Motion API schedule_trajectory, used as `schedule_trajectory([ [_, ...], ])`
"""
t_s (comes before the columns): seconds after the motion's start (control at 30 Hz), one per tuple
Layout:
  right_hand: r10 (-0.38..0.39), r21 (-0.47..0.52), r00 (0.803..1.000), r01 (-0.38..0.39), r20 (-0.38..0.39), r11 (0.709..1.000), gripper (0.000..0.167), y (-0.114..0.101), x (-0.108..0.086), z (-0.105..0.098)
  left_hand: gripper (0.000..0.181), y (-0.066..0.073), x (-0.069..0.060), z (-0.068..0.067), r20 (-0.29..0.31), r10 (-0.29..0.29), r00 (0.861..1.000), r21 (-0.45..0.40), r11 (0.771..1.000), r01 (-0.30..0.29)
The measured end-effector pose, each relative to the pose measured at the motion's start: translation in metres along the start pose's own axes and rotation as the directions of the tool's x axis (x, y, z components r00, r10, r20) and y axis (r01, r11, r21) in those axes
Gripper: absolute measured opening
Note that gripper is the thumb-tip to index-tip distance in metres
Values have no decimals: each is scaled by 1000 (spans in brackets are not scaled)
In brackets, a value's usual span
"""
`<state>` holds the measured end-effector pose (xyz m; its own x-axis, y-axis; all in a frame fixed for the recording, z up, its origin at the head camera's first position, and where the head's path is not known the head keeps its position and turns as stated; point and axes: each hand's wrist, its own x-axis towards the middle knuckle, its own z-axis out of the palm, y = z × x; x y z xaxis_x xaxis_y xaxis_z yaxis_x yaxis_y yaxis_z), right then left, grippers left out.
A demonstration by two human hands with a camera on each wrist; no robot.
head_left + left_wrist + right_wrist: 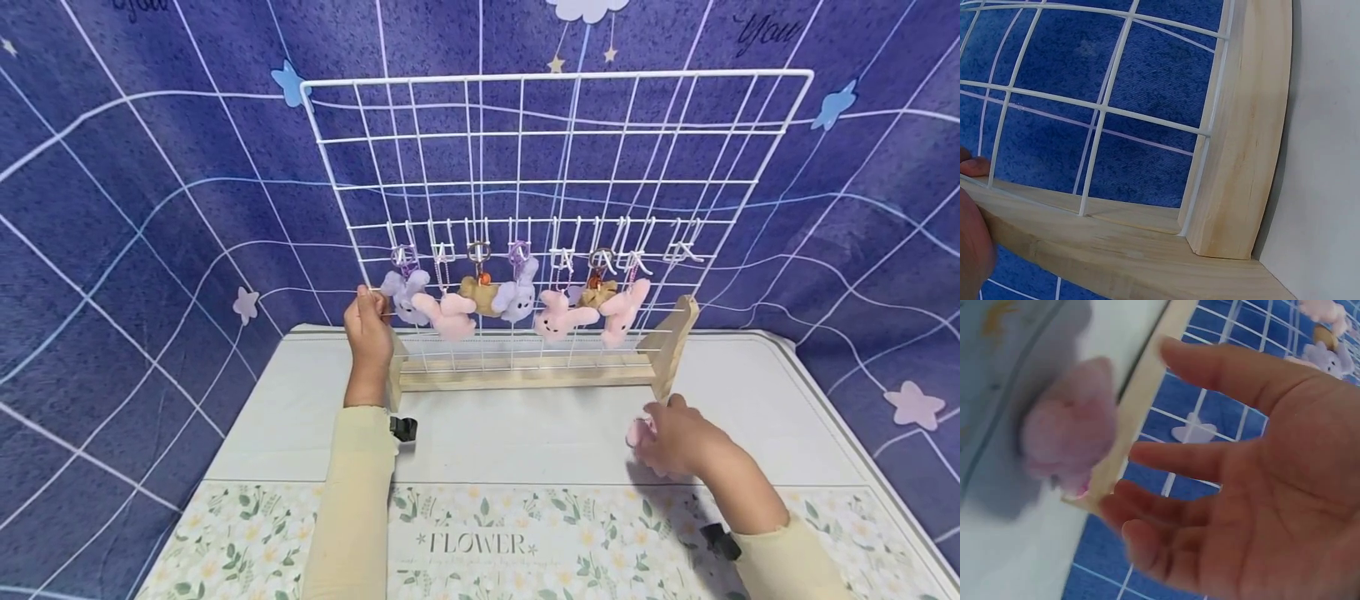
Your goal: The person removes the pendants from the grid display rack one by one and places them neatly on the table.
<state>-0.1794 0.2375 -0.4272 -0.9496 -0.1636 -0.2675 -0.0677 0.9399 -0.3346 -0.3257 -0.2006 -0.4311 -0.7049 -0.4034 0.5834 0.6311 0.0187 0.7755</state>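
Note:
My left hand [369,333] holds the left wooden upright of a white wire grid rack [522,133]. In the left wrist view, a thumb and a fingertip show on either side of the pale wooden frame [1235,137]. Low at the right, my right hand [682,437] is over a pink plush keychain [641,432] on the table. The right wrist view shows this hand's fingers [1179,459] spread, with the blurred pink plush [1072,425] apart from them. Several bunny and brown plush keychains, such as a pink bunny [555,318] and a lilac bunny [517,296], hang from hooks on the grid.
The rack's wooden base bar [525,375] stands on a white table [480,442]. A floral mat [480,542] lettered FLOWER covers the table's near part. Behind the rack hangs a blue backdrop [187,125] with white lines and stars. Black straps sit at both wrists.

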Motion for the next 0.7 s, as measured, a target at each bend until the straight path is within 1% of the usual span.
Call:
schedule_trajectory([
  [0.03, -11, 27, 999, 12, -43, 1000, 68, -2, 2, -2, 51, 0, 0, 0, -4, -1, 1000, 2, 1000, 1],
  [0.07, -29, 75, 995, 36, -96, 997, 71, -5, 4, -4, 51, -1, 0, 0, -7, 0, 1000, 2, 1000, 0],
  [0.1, -48, 129, 988, 67, -147, 989, 72, -8, 7, -6, 51, 0, 0, 1, -8, 3, 1000, 1, 1000, -3],
  [0.13, -65, 198, 979, 105, -196, 975, 72, -10, 10, -9, 51, -1, 1, 1, -9, 4, 1000, -5, 1000, -4],
  [0.17, -72, 274, 970, 137, -233, 952, 72, -13, 13, -11, 50, -1, 1, 1, -8, 6, 1000, -12, 1000, -6],
  [0.2, -80, 349, 960, 174, -268, 921, 72, -16, 16, -13, 50, -1, 1, 2, -5, 5, 1000, -19, 1000, -5],
  [0.23, -75, 426, 953, 200, -292, 882, 72, -19, 19, -16, 50, -1, 1, 1, -3, 4, 1000, -24, 1000, -5],
  [0.27, -72, 503, 947, 230, -312, 833, 72, -22, 22, -17, 50, -2, 1, 1, 0, 2, 1000, -29, 1000, -2],
  [0.3, -55, 578, 945, 242, -322, 780, 72, -24, 25, -19, 50, -2, 0, 1, 2, 1, 1000, -31, 1000, -1],
  [0.37, -26, 711, 943, 269, -333, 649, 72, -29, 30, -21, 51, -2, 0, 1, 3, -4, 1000, -28, 1000, 4],
  [0.4, -16, 770, 942, 284, -336, 571, 72, -30, 33, -21, 51, -2, 0, 1, 2, -9, 1000, -28, 1000, 9],
  [0.43, -5, 823, 942, 295, -335, 485, 71, -32, 35, -21, 51, -2, -1, 1, 3, -11, 1000, -26, 1000, 11],
  [0.47, 4, 868, 943, 305, -333, 393, 68, -34, 37, -21, 51, -1, -1, 1, 3, -13, 1000, -25, 1000, 13],
  [0.5, 15, 900, 944, 310, -330, 306, 64, -35, 38, -21, 51, -1, -1, 1, 4, -14, 1000, -24, 1000, 14],
  [0.53, 19, 922, 945, 314, -327, 227, 59, -36, 40, -21, 51, -1, -2, 1, 6, -14, 1000, -25, 1000, 14],
  [0.57, 24, 936, 946, 316, -323, 155, 53, -37, 41, -21, 51, -1, -2, 1, 9, -13, 1000, -24, 1000, 14],
  [0.6, 25, 944, 947, 318, -321, 91, 47, -38, 41, -21, 51, -1, -2, 0, 10, -13, 1000, -25, 1000, 13],
  [0.63, 23, 948, 948, 318, -319, 36, 41, -39, 41, -21, 51, -1, -2, 0, 12, -8, 1000, -23, 1000, 9],
  [0.67, 23, 948, 948, 317, -317, -11, 36, -40, 41, -22, 51, -1, -1, 0, 12, -6, 1000, -27, 1000, 7],
  [0.7, 19, 947, 948, 317, -317, -50, 32, -40, 41, -23, 51, -1, -1, 0, 10, -3, 1000, -28, 1000, 3],
])
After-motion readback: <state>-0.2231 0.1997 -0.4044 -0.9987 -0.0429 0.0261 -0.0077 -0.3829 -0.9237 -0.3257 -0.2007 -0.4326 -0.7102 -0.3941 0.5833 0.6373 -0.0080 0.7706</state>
